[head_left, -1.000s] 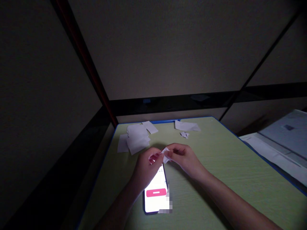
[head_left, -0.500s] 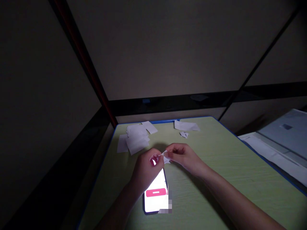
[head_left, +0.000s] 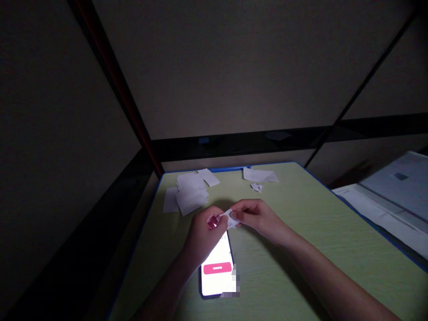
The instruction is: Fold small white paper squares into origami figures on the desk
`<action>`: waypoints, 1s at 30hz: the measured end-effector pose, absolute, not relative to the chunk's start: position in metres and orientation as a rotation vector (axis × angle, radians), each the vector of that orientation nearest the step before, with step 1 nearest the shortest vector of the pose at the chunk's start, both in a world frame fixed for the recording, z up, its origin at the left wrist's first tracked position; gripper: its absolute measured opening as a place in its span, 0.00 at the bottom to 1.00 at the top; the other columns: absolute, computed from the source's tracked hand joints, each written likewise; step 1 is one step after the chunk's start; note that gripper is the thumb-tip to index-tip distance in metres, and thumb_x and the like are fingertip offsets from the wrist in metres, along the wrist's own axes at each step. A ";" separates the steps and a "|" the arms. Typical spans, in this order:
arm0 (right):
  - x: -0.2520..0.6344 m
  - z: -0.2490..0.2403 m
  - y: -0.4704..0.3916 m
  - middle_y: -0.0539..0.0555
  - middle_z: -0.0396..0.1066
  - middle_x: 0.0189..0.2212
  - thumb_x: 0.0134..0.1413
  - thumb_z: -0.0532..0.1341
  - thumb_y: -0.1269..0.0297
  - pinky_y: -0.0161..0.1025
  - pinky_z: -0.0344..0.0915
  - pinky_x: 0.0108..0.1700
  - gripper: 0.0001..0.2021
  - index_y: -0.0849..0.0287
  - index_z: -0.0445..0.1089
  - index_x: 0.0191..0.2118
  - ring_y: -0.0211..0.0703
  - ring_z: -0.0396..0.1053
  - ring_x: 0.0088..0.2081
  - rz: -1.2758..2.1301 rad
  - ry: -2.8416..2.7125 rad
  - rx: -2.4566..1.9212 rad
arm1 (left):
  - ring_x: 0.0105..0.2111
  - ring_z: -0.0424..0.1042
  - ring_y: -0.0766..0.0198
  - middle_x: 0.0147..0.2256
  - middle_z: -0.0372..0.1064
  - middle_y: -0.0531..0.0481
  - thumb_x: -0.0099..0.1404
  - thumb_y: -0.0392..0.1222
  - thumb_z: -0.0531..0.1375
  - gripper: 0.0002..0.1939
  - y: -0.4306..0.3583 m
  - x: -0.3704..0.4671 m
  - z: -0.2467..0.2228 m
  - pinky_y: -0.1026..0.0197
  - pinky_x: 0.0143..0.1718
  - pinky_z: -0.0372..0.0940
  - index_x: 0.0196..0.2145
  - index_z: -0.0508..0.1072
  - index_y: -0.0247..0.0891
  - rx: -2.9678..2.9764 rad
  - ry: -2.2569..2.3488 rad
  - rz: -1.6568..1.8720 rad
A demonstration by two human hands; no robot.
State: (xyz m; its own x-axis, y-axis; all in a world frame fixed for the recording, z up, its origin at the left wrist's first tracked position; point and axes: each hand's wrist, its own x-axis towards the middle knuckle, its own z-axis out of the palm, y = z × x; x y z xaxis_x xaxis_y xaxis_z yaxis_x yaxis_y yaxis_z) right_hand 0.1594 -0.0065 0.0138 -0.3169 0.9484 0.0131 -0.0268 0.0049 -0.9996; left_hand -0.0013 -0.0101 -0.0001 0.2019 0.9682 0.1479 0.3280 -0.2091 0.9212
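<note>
A small piece of folded white paper is pinched between my two hands above the table. My left hand grips its left side with thumb and fingers, and my right hand holds its right side. Under my left hand lies a phone with a bright white screen and a red button; its upper part is partly covered by the hand. The exact folds of the paper are too small to tell.
On the green table, several loose white sheets lie at the back left. A creased strip and a small folded paper piece lie at the back right. A pale boxy object stands beyond the right edge.
The fingers have shifted slightly on the small paper, and more of its flat face shows between them. Slightly more of the phone screen shows below my left hand.
</note>
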 end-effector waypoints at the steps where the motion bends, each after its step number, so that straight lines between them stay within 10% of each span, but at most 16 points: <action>1: 0.160 0.013 -0.006 0.48 0.68 0.20 0.44 0.63 0.62 0.34 0.59 0.27 0.08 0.62 0.73 0.28 0.33 0.62 0.23 1.444 -1.425 -1.020 | 0.21 0.60 0.69 0.19 0.61 0.55 0.56 0.38 0.55 0.06 -0.010 -0.001 -0.001 0.68 0.21 0.54 0.23 0.66 0.35 1.688 1.232 1.023; 30: 0.147 0.004 -0.009 0.45 0.59 0.17 0.44 0.61 0.61 0.34 0.52 0.24 0.09 0.61 0.65 0.24 0.32 0.56 0.21 1.330 -1.319 -1.099 | 0.19 0.64 0.69 0.18 0.64 0.54 0.58 0.39 0.53 0.08 -0.013 -0.001 0.008 0.68 0.20 0.56 0.24 0.67 0.34 1.564 1.170 1.011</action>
State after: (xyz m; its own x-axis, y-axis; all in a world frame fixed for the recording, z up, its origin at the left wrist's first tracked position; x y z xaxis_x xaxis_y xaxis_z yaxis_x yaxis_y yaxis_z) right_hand 0.1473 -0.0093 0.0042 -0.1647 0.9862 0.0155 -0.0235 0.0118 -0.9997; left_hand -0.0013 -0.0135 0.0082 0.2149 0.9726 0.0884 0.2291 -0.1382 0.9635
